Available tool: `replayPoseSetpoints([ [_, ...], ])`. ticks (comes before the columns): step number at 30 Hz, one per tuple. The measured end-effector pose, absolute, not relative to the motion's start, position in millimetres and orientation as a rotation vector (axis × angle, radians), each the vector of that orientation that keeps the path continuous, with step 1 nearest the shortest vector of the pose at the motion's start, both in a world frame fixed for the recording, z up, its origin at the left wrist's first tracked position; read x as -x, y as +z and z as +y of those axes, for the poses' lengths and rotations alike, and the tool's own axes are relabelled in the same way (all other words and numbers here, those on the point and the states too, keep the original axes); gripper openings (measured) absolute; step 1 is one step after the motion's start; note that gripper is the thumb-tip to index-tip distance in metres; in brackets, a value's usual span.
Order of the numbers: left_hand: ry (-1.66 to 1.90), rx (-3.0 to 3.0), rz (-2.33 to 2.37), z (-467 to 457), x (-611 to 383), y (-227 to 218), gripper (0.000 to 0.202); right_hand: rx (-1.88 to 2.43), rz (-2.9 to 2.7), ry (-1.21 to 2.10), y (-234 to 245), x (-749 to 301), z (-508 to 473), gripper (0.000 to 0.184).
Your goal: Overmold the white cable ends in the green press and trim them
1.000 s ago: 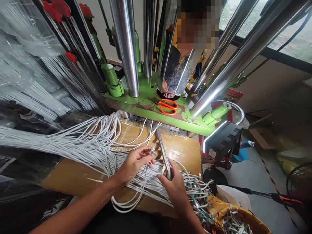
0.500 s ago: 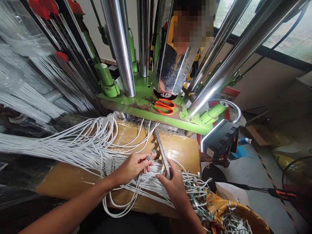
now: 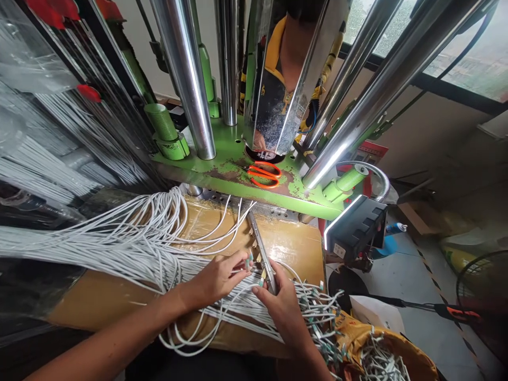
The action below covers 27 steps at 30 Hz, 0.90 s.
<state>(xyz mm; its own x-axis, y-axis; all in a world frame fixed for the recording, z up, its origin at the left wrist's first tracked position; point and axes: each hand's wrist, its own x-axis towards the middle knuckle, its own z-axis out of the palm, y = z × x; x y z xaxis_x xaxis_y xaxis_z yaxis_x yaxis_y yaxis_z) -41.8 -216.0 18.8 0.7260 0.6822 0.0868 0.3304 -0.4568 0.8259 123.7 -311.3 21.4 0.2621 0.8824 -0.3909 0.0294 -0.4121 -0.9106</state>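
Observation:
My left hand (image 3: 224,272) pinches a white cable's small green-tipped connector (image 3: 248,261) between thumb and fingers. Just beside it, my right hand (image 3: 281,293) is closed round the near end of a long metal bar (image 3: 261,248). The bar slants away from me, its far end near the machine's front edge. Small pale connector pieces (image 3: 262,276) stick out along its left side, one close to my right thumb. Beneath both hands lies a thick spread of white cables (image 3: 159,264) on a brown covered bench top (image 3: 301,238).
A green machine plate (image 3: 222,174) with upright steel columns (image 3: 186,79) stands behind the bench. Orange-handled scissors (image 3: 265,174) lie on it. A black lamp (image 3: 355,227) is at the right, above a yellow sack (image 3: 413,352) of white offcuts. A person's reflection shows in the polished column.
The connector in my left hand has turned more upright and sits slightly lower, near the bar. My right hand keeps its hold on the bar. The whole view has shifted slightly.

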Motion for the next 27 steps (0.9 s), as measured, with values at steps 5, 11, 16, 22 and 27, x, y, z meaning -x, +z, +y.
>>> replayPoseSetpoints([
  [5,0.621,-2.365,0.471,-211.3,41.7,3.2,0.021,1.685,-0.846,1.259,25.0,-123.5,-311.0,0.062],
  [11,0.711,-2.406,0.347,-207.5,39.0,-4.9,0.029,1.677,-0.882,1.263,23.8,-124.3,-312.1,0.058],
  [16,0.799,-2.438,0.362,-209.6,37.9,-4.4,0.029,1.668,-0.925,1.252,19.2,-126.6,-313.1,0.054],
  [22,0.836,-2.416,0.452,-215.8,41.5,-9.1,0.031,1.678,-0.962,1.229,23.4,-125.4,-313.2,0.042],
  [27,0.828,-2.398,0.477,-219.7,42.8,-10.3,0.033,1.697,-0.935,1.238,21.1,-124.3,-313.0,0.048],
])
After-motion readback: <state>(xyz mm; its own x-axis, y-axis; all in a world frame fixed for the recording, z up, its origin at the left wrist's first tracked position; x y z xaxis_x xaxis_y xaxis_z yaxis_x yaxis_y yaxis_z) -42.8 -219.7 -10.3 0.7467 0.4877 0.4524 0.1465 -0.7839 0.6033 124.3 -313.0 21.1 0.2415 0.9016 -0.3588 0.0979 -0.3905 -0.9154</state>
